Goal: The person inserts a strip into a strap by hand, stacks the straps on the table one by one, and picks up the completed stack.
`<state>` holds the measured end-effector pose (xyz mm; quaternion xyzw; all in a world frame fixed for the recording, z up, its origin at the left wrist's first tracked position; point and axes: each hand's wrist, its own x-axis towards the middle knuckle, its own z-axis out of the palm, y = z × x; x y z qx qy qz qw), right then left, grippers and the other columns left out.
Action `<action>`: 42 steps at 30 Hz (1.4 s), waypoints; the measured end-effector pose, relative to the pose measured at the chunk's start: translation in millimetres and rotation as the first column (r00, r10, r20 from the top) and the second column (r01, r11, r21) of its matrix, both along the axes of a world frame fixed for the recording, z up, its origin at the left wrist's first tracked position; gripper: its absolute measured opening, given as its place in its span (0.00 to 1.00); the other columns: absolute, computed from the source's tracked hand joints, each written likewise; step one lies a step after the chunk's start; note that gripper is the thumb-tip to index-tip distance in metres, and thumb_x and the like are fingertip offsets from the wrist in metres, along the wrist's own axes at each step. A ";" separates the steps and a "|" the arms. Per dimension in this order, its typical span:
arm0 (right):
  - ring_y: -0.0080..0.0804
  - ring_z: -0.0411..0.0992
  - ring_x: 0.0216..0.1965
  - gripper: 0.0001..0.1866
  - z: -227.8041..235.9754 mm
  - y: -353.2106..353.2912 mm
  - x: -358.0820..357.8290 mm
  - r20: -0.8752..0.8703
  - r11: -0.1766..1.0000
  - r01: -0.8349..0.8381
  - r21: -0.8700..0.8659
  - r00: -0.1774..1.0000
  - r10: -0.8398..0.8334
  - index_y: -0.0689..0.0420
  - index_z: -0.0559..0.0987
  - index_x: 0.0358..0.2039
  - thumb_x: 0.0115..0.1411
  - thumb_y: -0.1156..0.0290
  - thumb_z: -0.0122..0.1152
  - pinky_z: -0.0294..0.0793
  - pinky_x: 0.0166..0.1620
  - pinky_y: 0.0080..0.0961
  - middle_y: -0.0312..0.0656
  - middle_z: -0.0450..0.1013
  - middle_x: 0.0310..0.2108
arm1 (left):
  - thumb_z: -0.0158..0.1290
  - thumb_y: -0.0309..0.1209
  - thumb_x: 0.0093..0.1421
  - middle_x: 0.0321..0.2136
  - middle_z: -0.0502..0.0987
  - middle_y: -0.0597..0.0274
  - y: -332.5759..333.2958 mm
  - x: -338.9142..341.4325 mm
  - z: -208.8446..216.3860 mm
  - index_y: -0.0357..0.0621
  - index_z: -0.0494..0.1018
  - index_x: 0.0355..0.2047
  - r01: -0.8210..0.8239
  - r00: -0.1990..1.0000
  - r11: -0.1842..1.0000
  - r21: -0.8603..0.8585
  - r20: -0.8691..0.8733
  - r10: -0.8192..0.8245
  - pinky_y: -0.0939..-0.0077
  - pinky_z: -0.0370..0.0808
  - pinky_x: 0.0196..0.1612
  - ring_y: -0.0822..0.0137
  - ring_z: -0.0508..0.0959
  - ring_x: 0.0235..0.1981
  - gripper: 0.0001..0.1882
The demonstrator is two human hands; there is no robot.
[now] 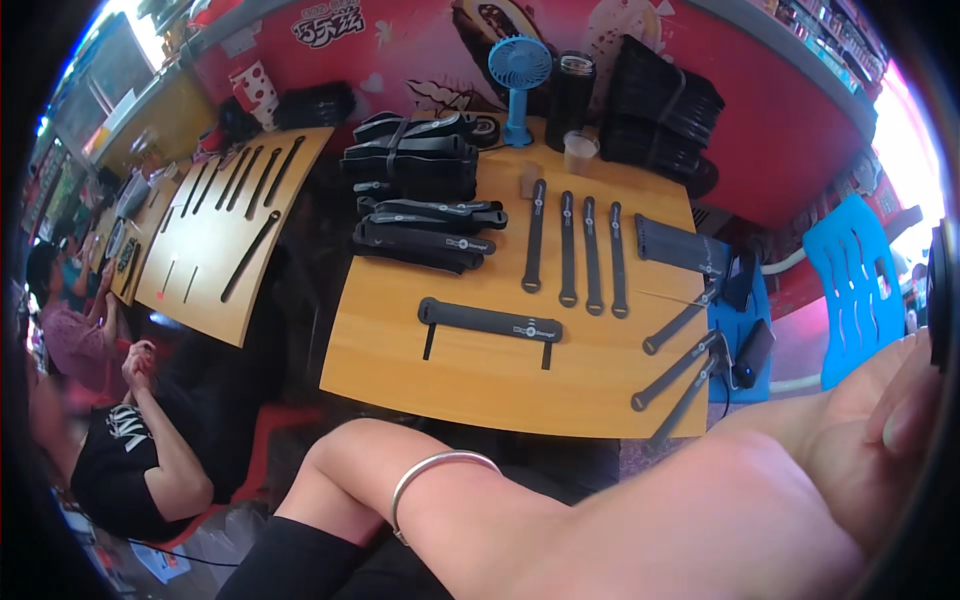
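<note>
Currently, one of the hands (880, 405) is located beyond the near right corner of the table (380, 355), partly cut off. Its fingers appear curled; whether it is the left or right, and whether it grips anything, cannot be determined. The state of the other hand cannot be told. A bare forearm (490, 530) fitted with a silver bangle (447, 457) crosses in front of the table's near edge.

A single black strap (490, 320) lies crosswise on the near half of the table, over the ends of two short dark strips (546, 357). Four narrow straps (592, 258) lie roughly parallel, right of the table's centre. Three angled straps (672, 380) occupy the table's near right corner, nearest the visible hand. A bundled strap stack (410, 165) is positioned at the table's far left corner. A blue fan (518, 95), a dark bottle (573, 105) and a clear cup (580, 153) stand along its far edge. A blue chair (850, 290) is situated to the table's right.
</note>
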<state>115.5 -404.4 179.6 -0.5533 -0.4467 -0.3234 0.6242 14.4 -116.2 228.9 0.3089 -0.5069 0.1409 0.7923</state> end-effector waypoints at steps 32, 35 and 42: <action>0.20 0.61 0.25 0.23 52.6 115.0 -21.0 0.025 0.992 0.004 -0.128 1.000 -0.001 0.67 0.70 0.51 0.67 0.60 0.46 0.59 0.25 0.14 0.41 0.67 0.29 | 0.61 0.26 0.56 0.23 0.78 0.59 84.6 15.8 -130.4 0.41 0.80 0.37 -0.192 0.934 0.507 0.840 -0.003 0.358 0.75 0.74 0.27 0.63 0.79 0.24 0.08; 0.20 0.61 0.25 0.23 50.8 120.3 -24.8 0.014 0.986 0.055 -0.155 0.998 -0.054 0.68 0.70 0.50 0.67 0.59 0.46 0.58 0.25 0.14 0.41 0.67 0.28 | 0.57 0.21 0.58 0.25 0.80 0.59 111.2 6.4 -159.4 0.38 0.80 0.36 -0.084 0.809 0.453 0.887 -0.205 0.551 0.80 0.77 0.28 0.69 0.80 0.24 0.06; 0.37 0.75 0.37 0.20 -102.4 8.1 2.7 0.021 0.221 0.314 -0.923 0.616 -0.788 0.55 0.75 0.50 0.57 0.70 0.63 0.74 0.37 0.29 0.48 0.74 0.41 | 0.54 0.19 0.59 0.23 0.78 0.59 127.6 -24.0 -204.6 0.32 0.79 0.35 -0.018 0.506 0.489 0.872 -0.414 0.757 0.83 0.76 0.26 0.74 0.79 0.24 0.06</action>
